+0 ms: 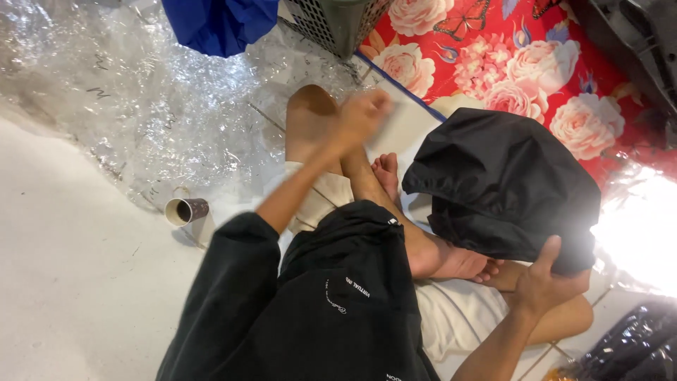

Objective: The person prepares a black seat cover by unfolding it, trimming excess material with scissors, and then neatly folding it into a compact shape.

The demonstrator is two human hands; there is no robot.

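Your right hand point(546, 282) is pinching the lower edge of the black garment point(504, 187), thumb up over the fabric and fingers tucked underneath, so the cloth hangs bunched above your crossed legs. Your left hand point(361, 116) is raised over your knee and blurred; it looks loosely curled, but I cannot tell whether it holds anything. Farther out, a paper cup point(187, 210) lies on its side on the white floor point(77, 282) beside crinkled clear plastic sheeting point(141, 92), with a red floral mat point(508, 63) behind the garment.

white floor point(77, 282) bears paper cup point(186, 210), clear plastic sheet point(141, 92), floral mat point(522, 63).
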